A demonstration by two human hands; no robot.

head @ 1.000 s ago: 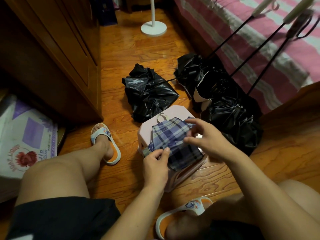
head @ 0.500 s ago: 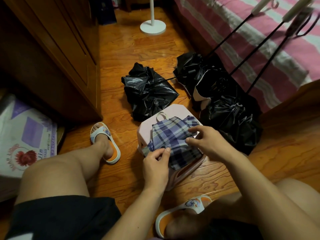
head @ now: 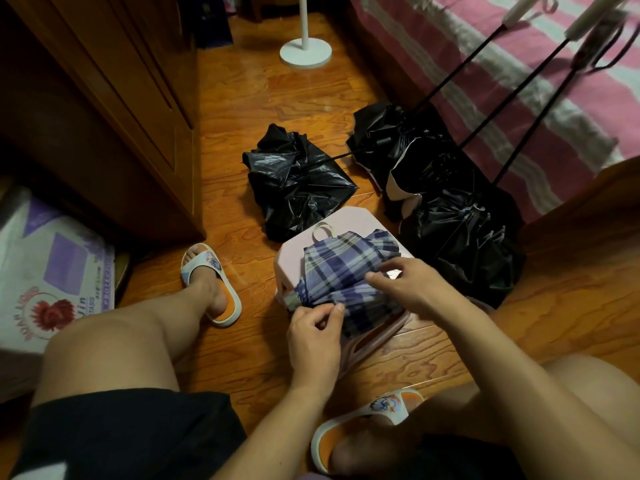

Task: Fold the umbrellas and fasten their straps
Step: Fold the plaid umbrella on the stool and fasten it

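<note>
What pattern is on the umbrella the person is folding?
The umbrella is plaid: blue-purple and pale checks with dark lines. The head view shows it, on the pink stool.

A blue-and-purple plaid umbrella (head: 346, 271) lies collapsed at centre frame, its cloth loosely gathered, a pale loop at its upper end. Above it, three black umbrellas lie crumpled and unfolded: one (head: 294, 181) left of centre, two more (head: 391, 140) (head: 464, 237) to the right, their thin shafts stretched toward the upper right corner.
</note>
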